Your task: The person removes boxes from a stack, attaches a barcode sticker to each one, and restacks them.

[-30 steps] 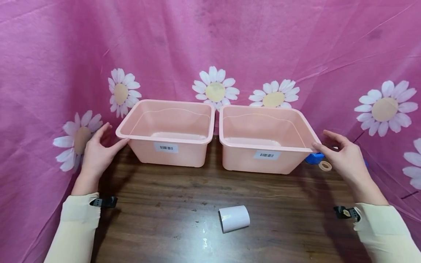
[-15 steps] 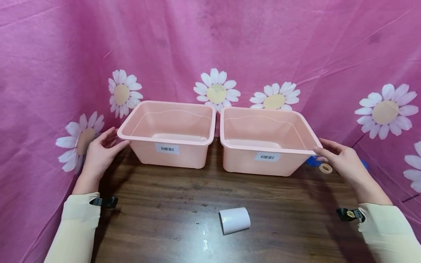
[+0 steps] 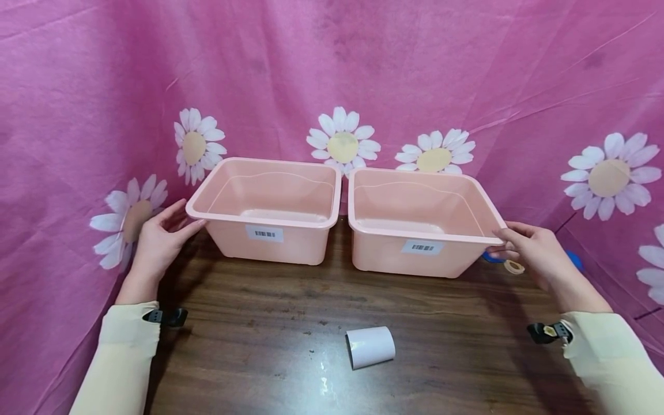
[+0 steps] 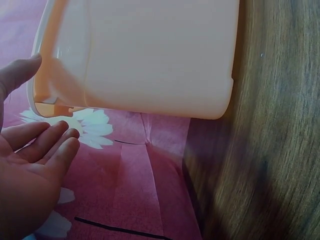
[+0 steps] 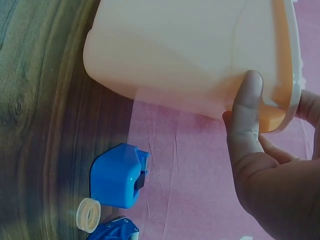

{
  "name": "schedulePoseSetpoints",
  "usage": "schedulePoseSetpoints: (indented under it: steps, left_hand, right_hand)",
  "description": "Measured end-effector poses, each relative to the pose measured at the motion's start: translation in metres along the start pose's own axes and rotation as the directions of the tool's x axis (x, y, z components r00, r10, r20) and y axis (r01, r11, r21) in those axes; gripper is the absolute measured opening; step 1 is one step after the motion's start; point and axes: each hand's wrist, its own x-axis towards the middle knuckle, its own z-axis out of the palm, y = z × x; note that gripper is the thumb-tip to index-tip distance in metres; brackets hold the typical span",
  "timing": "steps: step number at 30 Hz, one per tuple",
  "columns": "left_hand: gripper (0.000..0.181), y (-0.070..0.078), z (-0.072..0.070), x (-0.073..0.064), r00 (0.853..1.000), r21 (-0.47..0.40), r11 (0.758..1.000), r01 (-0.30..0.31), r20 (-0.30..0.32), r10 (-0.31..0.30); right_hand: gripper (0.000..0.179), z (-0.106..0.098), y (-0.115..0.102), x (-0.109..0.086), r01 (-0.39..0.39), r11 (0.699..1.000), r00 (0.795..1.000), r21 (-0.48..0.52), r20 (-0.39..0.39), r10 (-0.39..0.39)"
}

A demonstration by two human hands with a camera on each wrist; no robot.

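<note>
Two pink plastic bins stand side by side on the table in the head view: a left bin [image 3: 267, 242] and a right bin [image 3: 404, 256], each with a barcode label on its front. My left hand [image 3: 161, 242] is at the near left corner of the left bin, its thumb touching the rim. In the left wrist view its other fingers [image 4: 60, 150] are loosely bent and apart from the wall. My right hand [image 3: 534, 251] pinches the near right corner of the right bin; its thumb [image 5: 245, 107] lies against the front wall below the rim.
A white tube [image 3: 370, 347] lies on the wooden table [image 3: 249, 357] in front of the bins. Beyond the right bin are a blue plastic object [image 5: 115, 175], a beige ring [image 5: 88, 215] and another blue item [image 5: 115, 230]. A pink flowered cloth [image 3: 290, 63] hangs behind.
My right hand's fingers have closed in on the right bin's corner. My left hand's fingers have drawn nearer to the left bin. Both bins and the white tube look unmoved.
</note>
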Motion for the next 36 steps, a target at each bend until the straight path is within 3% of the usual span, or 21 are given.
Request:
schedulePoseSetpoints:
  steps: [2, 6, 11, 16, 27, 36]
  left_hand:
    - [0.075, -0.001, 0.001, 0.000, 1.000, -0.054, 0.998, -0.017, 0.002, 0.017]
    - [0.071, -0.001, 0.003, -0.001, 0.999, -0.147, 0.988, -0.040, 0.006, 0.041]
    - [0.070, -0.002, 0.005, -0.003, 0.999, -0.173, 0.984, -0.047, -0.001, 0.047]
    - [0.069, -0.002, 0.006, -0.002, 0.999, -0.203, 0.978, -0.047, -0.003, 0.047]
    - [0.070, -0.001, 0.006, -0.001, 0.999, -0.208, 0.977, -0.043, -0.005, 0.043]
    - [0.069, -0.001, 0.005, 0.001, 0.999, -0.228, 0.972, -0.048, -0.007, 0.047]
  right_hand:
    - [0.055, 0.000, 0.000, -0.001, -0.003, 1.000, 1.000, 0.018, -0.006, 0.003]
    - [0.007, 0.001, 0.000, -0.003, -0.004, 0.999, 1.000, 0.042, -0.015, 0.005]
    - [0.027, 0.002, -0.002, -0.004, -0.019, 0.998, 1.000, 0.052, -0.013, 0.020]
    - [0.028, 0.004, -0.003, -0.005, -0.020, 0.998, 0.999, 0.055, -0.032, 0.022]
    - [0.031, 0.017, -0.016, -0.015, -0.029, 1.000, 0.984, 0.001, -0.175, 0.029]
    - [0.034, 0.021, -0.035, -0.027, 0.001, 0.995, 0.985, 0.102, -0.172, 0.017]
